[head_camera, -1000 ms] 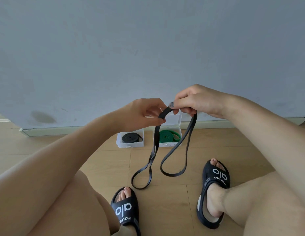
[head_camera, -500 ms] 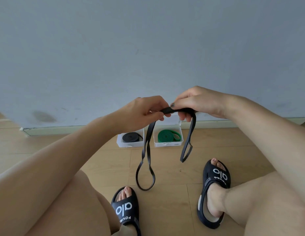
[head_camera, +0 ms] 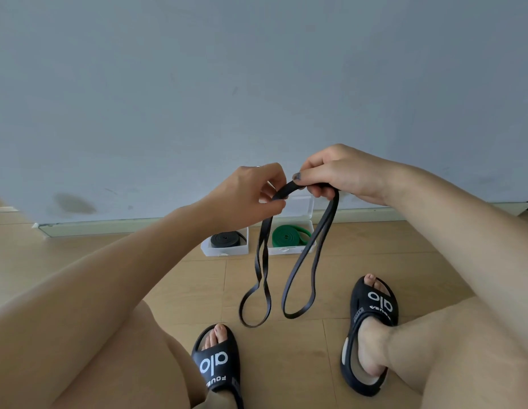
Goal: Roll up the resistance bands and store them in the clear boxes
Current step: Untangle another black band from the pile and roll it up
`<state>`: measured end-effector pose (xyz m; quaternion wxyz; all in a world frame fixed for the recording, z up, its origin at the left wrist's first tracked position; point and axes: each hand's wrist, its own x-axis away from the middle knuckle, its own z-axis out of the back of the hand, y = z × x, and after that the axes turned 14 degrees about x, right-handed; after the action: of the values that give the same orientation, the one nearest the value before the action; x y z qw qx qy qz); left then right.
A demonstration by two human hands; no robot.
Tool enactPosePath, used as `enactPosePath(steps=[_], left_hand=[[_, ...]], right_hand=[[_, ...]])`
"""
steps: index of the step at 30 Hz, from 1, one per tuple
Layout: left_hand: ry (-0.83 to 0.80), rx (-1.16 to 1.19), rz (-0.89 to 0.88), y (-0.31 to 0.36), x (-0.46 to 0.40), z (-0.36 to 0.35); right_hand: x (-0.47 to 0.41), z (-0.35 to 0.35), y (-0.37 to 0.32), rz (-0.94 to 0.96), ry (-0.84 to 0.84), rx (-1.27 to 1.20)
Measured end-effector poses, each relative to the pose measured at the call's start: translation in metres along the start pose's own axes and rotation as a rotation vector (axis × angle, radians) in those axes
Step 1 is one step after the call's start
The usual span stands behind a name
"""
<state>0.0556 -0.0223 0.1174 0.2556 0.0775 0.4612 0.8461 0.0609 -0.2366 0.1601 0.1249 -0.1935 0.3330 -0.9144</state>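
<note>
**Starting the roll on the loose black band**

Nearest: two black slide sandals (head_camera: pixel 217 369) on the wooden plank floor (head_camera: pixel 286 364). Just beyond them the two hanging loops of the long flat black rubber resistance band (head_camera: pixel 264 270) reach down to about floor level.

Step in hand, as I read it: forming the first tight turn. Do it well by keeping both strands flat and stacked, untwisting the left loop first (it looks crossed midway), then rolling with steady tension so the coil fits a box.

Left hand (head_camera: pixel 251 196): fingers curled, pinching the band's top bend. Right hand (head_camera: pixel 339 175): fingers curled around the band right beside it; the short stretch between the hands is arched.

Farther, by the grey wall (head_camera: pixel 257 84): two clear plastic boxes, left box (head_camera: pixel 224 250) holding a rolled black band, right box (head_camera: pixel 289 249) with a rolled green band (head_camera: pixel 286 236).
</note>
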Motion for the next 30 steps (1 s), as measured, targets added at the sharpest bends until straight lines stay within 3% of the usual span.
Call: enactPosePath(steps=[7,16,26,30], left_hand=[[-0.045,0.327,0.160,0.008,0.004,0.020],[0.008,0.005,0.032,0.003,0.005,0.009],[0.000,-0.030,-0.062,0.004,0.005,0.011],[-0.085,0.055,0.034,0.000,0.006,0.012]], right_hand=[[0.004,0.007,0.001,0.003,0.004,-0.065],[0.002,0.005,-0.001,0.006,0.010,-0.020],[0.000,-0.009,-0.006,0.031,-0.077,0.067],[-0.001,-0.005,-0.007,0.072,-0.056,-0.018]])
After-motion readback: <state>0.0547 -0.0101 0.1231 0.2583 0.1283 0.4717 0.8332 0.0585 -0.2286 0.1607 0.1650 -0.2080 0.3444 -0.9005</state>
